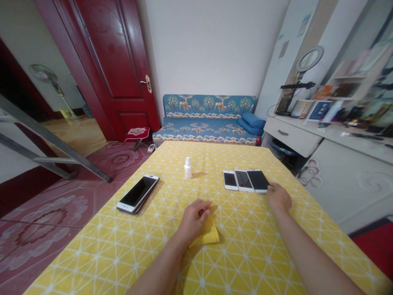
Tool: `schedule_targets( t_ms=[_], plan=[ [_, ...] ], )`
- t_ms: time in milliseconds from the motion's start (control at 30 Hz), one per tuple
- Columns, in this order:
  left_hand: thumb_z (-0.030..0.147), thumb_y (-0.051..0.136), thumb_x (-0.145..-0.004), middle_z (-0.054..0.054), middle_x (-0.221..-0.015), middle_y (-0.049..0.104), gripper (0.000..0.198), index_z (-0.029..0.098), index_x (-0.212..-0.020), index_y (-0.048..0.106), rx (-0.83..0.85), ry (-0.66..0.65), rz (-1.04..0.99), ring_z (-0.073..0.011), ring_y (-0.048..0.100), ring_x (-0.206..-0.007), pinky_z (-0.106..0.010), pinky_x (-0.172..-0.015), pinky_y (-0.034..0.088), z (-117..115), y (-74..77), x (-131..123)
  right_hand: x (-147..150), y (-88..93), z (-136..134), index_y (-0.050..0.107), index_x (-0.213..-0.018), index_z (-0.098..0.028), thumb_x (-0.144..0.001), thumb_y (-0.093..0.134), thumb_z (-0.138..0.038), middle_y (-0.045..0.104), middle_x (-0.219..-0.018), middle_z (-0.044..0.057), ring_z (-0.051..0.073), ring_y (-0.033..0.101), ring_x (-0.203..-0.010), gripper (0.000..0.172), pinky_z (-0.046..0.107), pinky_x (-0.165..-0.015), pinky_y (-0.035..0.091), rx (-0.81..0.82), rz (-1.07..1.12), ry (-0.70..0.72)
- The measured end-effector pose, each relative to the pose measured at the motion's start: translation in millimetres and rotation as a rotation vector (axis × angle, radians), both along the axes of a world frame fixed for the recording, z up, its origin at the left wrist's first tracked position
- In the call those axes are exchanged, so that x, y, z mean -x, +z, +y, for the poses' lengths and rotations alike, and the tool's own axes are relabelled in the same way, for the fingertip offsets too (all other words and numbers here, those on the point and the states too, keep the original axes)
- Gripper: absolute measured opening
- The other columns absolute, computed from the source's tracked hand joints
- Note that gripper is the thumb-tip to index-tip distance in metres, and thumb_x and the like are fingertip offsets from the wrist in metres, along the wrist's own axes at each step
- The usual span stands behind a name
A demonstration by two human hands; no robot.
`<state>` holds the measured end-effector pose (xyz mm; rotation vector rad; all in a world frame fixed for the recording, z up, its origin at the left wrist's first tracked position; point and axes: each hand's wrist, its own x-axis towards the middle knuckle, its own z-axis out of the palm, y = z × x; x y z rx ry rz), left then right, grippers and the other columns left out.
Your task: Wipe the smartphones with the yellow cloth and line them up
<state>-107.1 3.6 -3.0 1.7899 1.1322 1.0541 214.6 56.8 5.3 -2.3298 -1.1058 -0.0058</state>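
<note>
The left hand (195,217) has its fingers curled shut over a folded yellow cloth (206,237), pinning it to the table. The fingertips tuck under, and the palm hides most of the cloth, so only its near right corner shows. The right hand (278,197) lies farther right, fingers bent at the near right corner of a dark-screened phone (258,180). The knuckles cover the tips, so whether they grip the phone or merely touch it cannot be told. That phone is the rightmost of three lying side by side and touching, with a middle phone (244,180) and a smaller white phone (230,180) to its left. Left of the row, well apart, stands a small white bottle (188,168), capped and opaque, its contents not visible. Near the left edge lies a large phone (138,193), seemingly atop another, though that is hard to make out. All rest on the yellow tablecloth (245,254). Beyond the far edge stands a blue sofa (208,119), with a red door (113,61) to its left.
</note>
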Motion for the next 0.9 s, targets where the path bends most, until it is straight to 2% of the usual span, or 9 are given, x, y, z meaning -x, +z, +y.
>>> schedule_targets(
  t_ms=[100, 233, 333, 467, 567, 667, 767, 833, 900],
  plan=[
    [0.027, 0.055, -0.084, -0.008, -0.093, 0.065, 0.028, 0.018, -0.105, 0.07, 0.008, 0.003, -0.003, -0.0187, 0.06, -0.083, -0.032, -0.078, 0.046, 0.4, 0.5, 0.5, 6.8, -1.0, -6.1, 0.068, -0.112, -0.018, -0.087, 0.044, -0.027, 0.064, -0.106, 0.017, 0.032, 0.062, -0.095, 0.036, 0.043, -0.076, 0.047, -0.048, -0.01, -0.052],
    [0.028, 0.055, -0.084, -0.009, -0.095, 0.067, 0.027, 0.018, -0.105, 0.07, 0.006, 0.004, -0.002, -0.0194, 0.06, -0.085, -0.032, -0.078, 0.046, 0.0, 2.6, 0.7, 20.7, 2.4, -10.3, 0.068, -0.112, -0.015, -0.084, 0.048, -0.024, 0.052, -0.127, 0.019, 0.034, 0.048, -0.118, 0.035, 0.047, -0.091, 0.042, -0.173, -0.071, 0.043],
    [0.028, 0.055, -0.085, -0.01, -0.098, 0.067, 0.028, 0.017, -0.106, 0.07, 0.016, 0.014, -0.018, -0.0205, 0.06, -0.088, -0.033, -0.081, 0.046, -0.1, 2.4, -0.2, 53.4, 5.4, -16.3, 0.068, -0.11, -0.016, -0.083, 0.053, -0.027, 0.054, -0.128, 0.015, 0.029, 0.049, -0.119, 0.033, 0.043, -0.098, 0.04, -0.257, -0.088, 0.285],
    [0.026, 0.05, -0.087, -0.009, -0.1, 0.065, 0.031, 0.018, -0.112, 0.066, -0.051, 0.091, -0.099, -0.0199, 0.061, -0.09, -0.033, -0.081, 0.048, 3.3, 1.5, 4.4, 129.2, 11.6, -46.2, 0.071, -0.095, -0.019, -0.086, 0.055, -0.034, 0.066, -0.105, 0.009, 0.022, 0.059, -0.102, 0.024, 0.037, -0.094, 0.044, -0.318, 0.089, 0.812],
    [0.021, 0.045, -0.088, -0.01, -0.104, 0.062, 0.031, 0.02, -0.111, 0.066, -0.289, 0.296, 0.073, -0.0217, 0.057, -0.099, -0.037, -0.089, 0.046, 8.7, 8.5, 21.8, 180.1, 18.4, -80.4, 0.07, -0.094, -0.022, -0.081, 0.063, -0.029, 0.066, -0.104, 0.006, 0.021, 0.058, -0.101, 0.017, 0.036, -0.092, 0.045, -0.253, 0.222, 1.03],
    [0.02, 0.046, -0.087, -0.011, -0.116, 0.058, 0.033, 0.021, -0.113, 0.065, -0.479, 0.615, 0.422, -0.0276, 0.045, -0.12, -0.047, -0.103, 0.033, 14.1, 22.5, 52.4, 203.2, 22.1, -106.8, 0.07, -0.097, -0.024, -0.074, 0.072, -0.024, 0.064, -0.109, 0.004, 0.021, 0.055, -0.106, 0.024, 0.036, -0.094, 0.042, -0.188, 0.217, 1.168],
    [0.024, 0.047, -0.086, -0.018, -0.133, 0.047, 0.041, 0.017, -0.126, 0.057, -0.44, 0.944, 0.695, -0.0357, 0.025, -0.136, -0.059, -0.108, 0.016, 18.2, 33.4, 87.4, 204.2, 21.7, -117.1, 0.069, -0.097, -0.028, -0.067, 0.079, -0.026, 0.063, -0.111, 0.001, 0.021, 0.052, -0.107, 0.032, 0.037, -0.095, 0.038, -0.124, 0.14, 1.254],
    [0.029, 0.047, -0.086, -0.024, -0.135, 0.044, 0.046, 0.012, -0.129, 0.053, -0.337, 1.095, 0.784, -0.0406, 0.02, -0.137, -0.063, -0.105, 0.016, 20.4, 35.0, 107.0, 201.0, 21.0, -117.6, 0.068, -0.098, -0.029, -0.066, 0.079, -0.028, 0.062, -0.112, 0.0, 0.021, 0.051, -0.107, 0.034, 0.037, -0.095, 0.037, -0.101, 0.126, 1.272],
    [0.033, 0.047, -0.085, -0.029, -0.13, 0.046, 0.053, 0.007, -0.131, 0.049, -0.196, 1.155, 0.85, -0.0443, 0.022, -0.135, -0.064, -0.102, 0.019, 22.4, 32.6, 120.5, 198.5, 21.0, -116.5, 0.067, -0.1, -0.03, -0.068, 0.078, -0.027, 0.061, -0.113, -0.001, 0.02, 0.051, -0.107, 0.034, 0.036, -0.095, 0.037, -0.092, 0.133, 1.282]
  ],
)
